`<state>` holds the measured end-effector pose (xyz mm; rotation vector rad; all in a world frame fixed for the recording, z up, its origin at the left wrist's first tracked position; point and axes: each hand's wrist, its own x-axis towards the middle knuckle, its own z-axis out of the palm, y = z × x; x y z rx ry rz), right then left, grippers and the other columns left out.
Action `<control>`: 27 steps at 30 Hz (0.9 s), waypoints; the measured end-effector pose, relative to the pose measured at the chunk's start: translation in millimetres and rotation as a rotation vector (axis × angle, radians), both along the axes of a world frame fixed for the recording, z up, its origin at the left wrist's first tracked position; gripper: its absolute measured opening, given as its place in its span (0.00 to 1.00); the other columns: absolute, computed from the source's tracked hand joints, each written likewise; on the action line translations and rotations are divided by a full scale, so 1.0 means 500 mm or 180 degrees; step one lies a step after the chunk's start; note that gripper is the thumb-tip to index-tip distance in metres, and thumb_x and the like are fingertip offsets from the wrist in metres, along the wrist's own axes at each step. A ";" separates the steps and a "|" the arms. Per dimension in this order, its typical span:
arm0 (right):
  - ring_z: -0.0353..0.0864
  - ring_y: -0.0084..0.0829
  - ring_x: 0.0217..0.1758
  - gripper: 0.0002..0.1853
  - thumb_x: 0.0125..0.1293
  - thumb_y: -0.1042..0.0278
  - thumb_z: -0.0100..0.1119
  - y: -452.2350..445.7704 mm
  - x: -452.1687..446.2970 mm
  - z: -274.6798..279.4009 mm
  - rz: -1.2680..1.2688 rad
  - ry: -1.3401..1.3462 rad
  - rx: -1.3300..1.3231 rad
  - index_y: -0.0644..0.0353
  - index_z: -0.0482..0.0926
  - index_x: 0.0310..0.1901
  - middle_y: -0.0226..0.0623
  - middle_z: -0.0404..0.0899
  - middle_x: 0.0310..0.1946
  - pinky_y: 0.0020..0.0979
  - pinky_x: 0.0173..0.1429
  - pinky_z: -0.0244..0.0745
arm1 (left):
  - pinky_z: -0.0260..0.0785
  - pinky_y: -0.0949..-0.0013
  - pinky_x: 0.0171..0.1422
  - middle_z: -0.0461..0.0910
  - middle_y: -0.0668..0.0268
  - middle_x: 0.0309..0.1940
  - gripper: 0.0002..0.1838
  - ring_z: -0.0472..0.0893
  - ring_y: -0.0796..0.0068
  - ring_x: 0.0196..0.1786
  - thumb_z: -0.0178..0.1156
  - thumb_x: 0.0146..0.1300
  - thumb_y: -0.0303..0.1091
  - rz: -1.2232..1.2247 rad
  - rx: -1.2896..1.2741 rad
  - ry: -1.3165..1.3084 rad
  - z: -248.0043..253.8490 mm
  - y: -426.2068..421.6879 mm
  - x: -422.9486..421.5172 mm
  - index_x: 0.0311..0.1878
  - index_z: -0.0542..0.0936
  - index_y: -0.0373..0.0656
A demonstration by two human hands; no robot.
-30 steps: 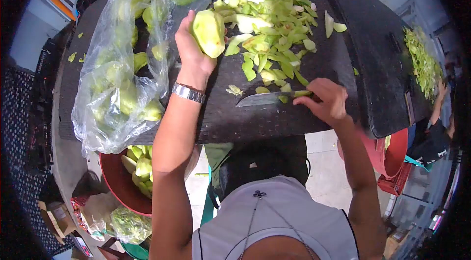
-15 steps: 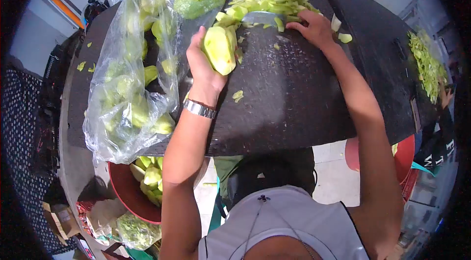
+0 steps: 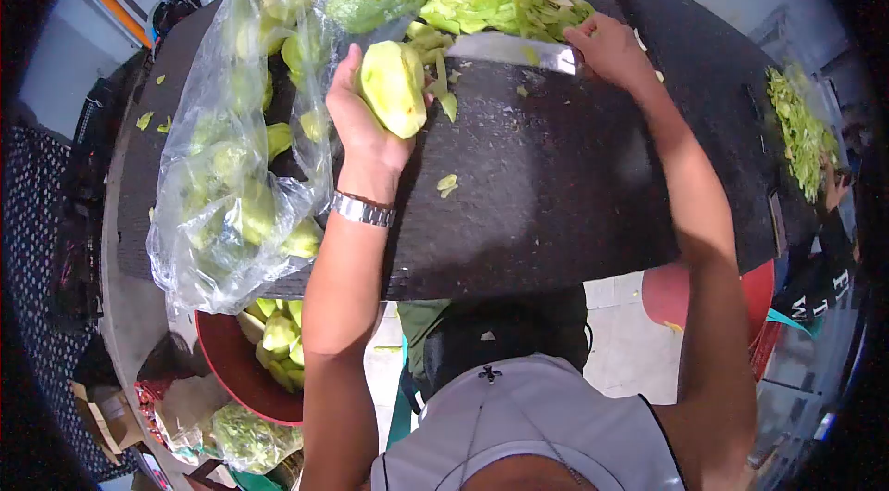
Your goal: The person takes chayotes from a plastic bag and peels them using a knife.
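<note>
The left hand (image 3: 369, 128) is clamped around a peeled vegetable (image 3: 393, 88), pale green and held tilted above the tabletop (image 3: 556, 185), just beside the mouth of a clear plastic bag (image 3: 199, 285). The right hand (image 3: 615, 52) is closed on the handle end of a knife (image 3: 500, 48) (the handle itself is hidden by the fingers). The blade lies lengthwise along the near edge of a heap of peelings (image 3: 505, 0) at the far side of the tabletop. A smaller clump of peelings sits between the held vegetable and the blade. The bag contains more green vegetables (image 3: 250, 213). Below the tabletop's near edge, on the left, a red tub (image 3: 222, 366) holds pale green vegetables (image 3: 281, 333).
</note>
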<state>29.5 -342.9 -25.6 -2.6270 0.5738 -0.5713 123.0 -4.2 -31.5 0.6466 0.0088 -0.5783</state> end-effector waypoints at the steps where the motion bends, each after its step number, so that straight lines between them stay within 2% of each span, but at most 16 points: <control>1: 0.85 0.35 0.25 0.32 0.67 0.33 0.64 0.007 -0.015 -0.010 -0.0047 -0.0054 -0.0148 0.61 0.82 0.28 0.39 0.83 0.20 0.38 0.38 0.78 | 0.78 0.55 0.42 0.86 0.58 0.44 0.25 0.86 0.52 0.42 0.52 0.75 0.55 -0.0013 -0.0008 0.0005 -0.004 0.001 0.000 0.53 0.81 0.41; 3: 0.83 0.31 0.21 0.33 0.67 0.33 0.64 0.019 -0.033 -0.004 -0.0158 0.0406 -0.0053 0.62 0.80 0.25 0.38 0.81 0.18 0.34 0.32 0.77 | 0.77 0.54 0.43 0.86 0.57 0.44 0.25 0.86 0.52 0.42 0.52 0.75 0.55 -0.0021 -0.0050 -0.0031 -0.008 0.002 0.008 0.53 0.80 0.41; 5: 0.83 0.32 0.21 0.35 0.66 0.29 0.63 0.053 -0.053 0.033 -0.0301 0.1479 0.0476 0.62 0.82 0.28 0.39 0.82 0.19 0.35 0.33 0.78 | 0.78 0.57 0.38 0.86 0.57 0.41 0.26 0.86 0.56 0.37 0.50 0.75 0.56 -0.0025 -0.0033 -0.0051 0.002 -0.002 0.000 0.52 0.81 0.40; 6: 0.86 0.32 0.26 0.36 0.63 0.27 0.64 0.072 -0.064 0.047 -0.0122 0.1622 0.0472 0.63 0.85 0.31 0.40 0.83 0.21 0.36 0.37 0.79 | 0.78 0.58 0.36 0.86 0.57 0.40 0.26 0.85 0.59 0.35 0.49 0.76 0.56 -0.0028 -0.0024 -0.0058 0.006 -0.003 -0.003 0.51 0.81 0.40; 9: 0.86 0.31 0.33 0.35 0.59 0.27 0.69 0.093 -0.106 0.038 0.0135 0.1109 -0.0195 0.62 0.86 0.35 0.39 0.85 0.28 0.35 0.41 0.78 | 0.78 0.60 0.33 0.85 0.56 0.39 0.25 0.85 0.57 0.35 0.52 0.75 0.53 -0.0536 -0.0192 -0.0455 0.013 -0.003 -0.002 0.53 0.80 0.38; 10: 0.86 0.31 0.39 0.32 0.53 0.35 0.78 0.107 -0.116 0.049 0.0087 0.1200 -0.0036 0.60 0.85 0.40 0.38 0.86 0.35 0.36 0.44 0.77 | 0.79 0.60 0.31 0.84 0.56 0.40 0.23 0.85 0.58 0.35 0.55 0.75 0.51 -0.0740 -0.0012 -0.0598 0.016 -0.002 -0.005 0.54 0.79 0.38; 12: 0.86 0.33 0.39 0.30 0.49 0.42 0.82 0.126 -0.137 0.056 0.0471 0.1177 0.0083 0.60 0.84 0.43 0.38 0.86 0.36 0.37 0.44 0.77 | 0.79 0.62 0.27 0.83 0.56 0.40 0.19 0.86 0.59 0.35 0.63 0.72 0.45 -0.1244 0.0190 -0.0783 0.020 -0.009 -0.025 0.56 0.78 0.41; 13: 0.86 0.34 0.40 0.30 0.48 0.46 0.84 0.133 -0.153 0.052 0.0644 0.1179 0.0165 0.60 0.84 0.44 0.37 0.86 0.36 0.38 0.44 0.78 | 0.80 0.63 0.28 0.82 0.59 0.41 0.22 0.86 0.62 0.35 0.68 0.68 0.45 -0.1576 0.0313 -0.0942 0.013 -0.015 -0.037 0.58 0.78 0.42; 14: 0.88 0.37 0.39 0.29 0.47 0.56 0.85 0.133 -0.163 0.030 0.0597 0.0897 0.0237 0.58 0.83 0.48 0.39 0.85 0.34 0.39 0.45 0.79 | 0.81 0.64 0.29 0.82 0.57 0.43 0.25 0.86 0.62 0.36 0.68 0.67 0.44 -0.1793 0.0598 -0.1199 0.014 -0.023 -0.050 0.62 0.76 0.41; 15: 0.88 0.41 0.41 0.29 0.48 0.56 0.83 0.144 -0.175 0.030 0.0466 0.0904 0.0159 0.58 0.82 0.50 0.41 0.86 0.35 0.42 0.47 0.79 | 0.83 0.65 0.31 0.82 0.56 0.45 0.28 0.87 0.61 0.36 0.68 0.67 0.43 -0.2009 0.0883 -0.1444 0.017 -0.026 -0.069 0.66 0.75 0.40; 16: 0.88 0.46 0.43 0.29 0.49 0.57 0.82 0.159 -0.184 0.031 0.0339 0.0915 0.0079 0.57 0.81 0.52 0.43 0.87 0.37 0.45 0.49 0.80 | 0.84 0.65 0.32 0.82 0.59 0.44 0.30 0.87 0.64 0.35 0.70 0.63 0.35 -0.2090 0.0838 -0.1281 0.025 -0.030 -0.090 0.68 0.74 0.43; 17: 0.88 0.50 0.45 0.29 0.50 0.57 0.80 0.169 -0.190 0.033 0.0222 0.0904 -0.0012 0.57 0.80 0.53 0.45 0.87 0.39 0.47 0.51 0.81 | 0.84 0.65 0.32 0.82 0.59 0.44 0.32 0.87 0.64 0.35 0.70 0.62 0.33 -0.2267 0.0783 -0.1350 0.022 -0.034 -0.097 0.70 0.73 0.43; 18: 0.88 0.50 0.43 0.26 0.53 0.62 0.78 0.175 -0.201 0.028 0.0292 0.0663 -0.0084 0.57 0.79 0.53 0.45 0.87 0.39 0.48 0.49 0.81 | 0.84 0.65 0.32 0.82 0.60 0.44 0.33 0.87 0.65 0.35 0.70 0.61 0.32 -0.2447 0.0743 -0.1412 0.018 -0.037 -0.103 0.71 0.73 0.44; 20: 0.88 0.50 0.43 0.27 0.53 0.63 0.77 0.192 -0.217 0.031 0.0246 0.0443 -0.0152 0.57 0.79 0.54 0.45 0.86 0.38 0.48 0.48 0.81 | 0.85 0.66 0.33 0.82 0.61 0.43 0.39 0.86 0.67 0.35 0.70 0.59 0.30 -0.2707 0.0860 -0.1588 0.019 -0.042 -0.113 0.75 0.70 0.48; 24: 0.87 0.50 0.43 0.28 0.55 0.64 0.77 0.219 -0.246 0.023 0.0313 -0.0100 -0.0562 0.54 0.77 0.58 0.44 0.84 0.39 0.47 0.47 0.81 | 0.85 0.66 0.36 0.82 0.62 0.44 0.46 0.85 0.70 0.37 0.71 0.56 0.30 -0.2916 0.0729 -0.1717 0.012 -0.053 -0.129 0.79 0.65 0.49; 27: 0.86 0.50 0.44 0.29 0.56 0.64 0.76 0.239 -0.247 0.026 0.0124 0.0073 -0.0717 0.54 0.75 0.59 0.42 0.82 0.41 0.47 0.48 0.82 | 0.85 0.65 0.36 0.82 0.62 0.44 0.49 0.85 0.71 0.37 0.71 0.55 0.29 -0.2889 0.0716 -0.1752 -0.004 -0.060 -0.132 0.82 0.62 0.49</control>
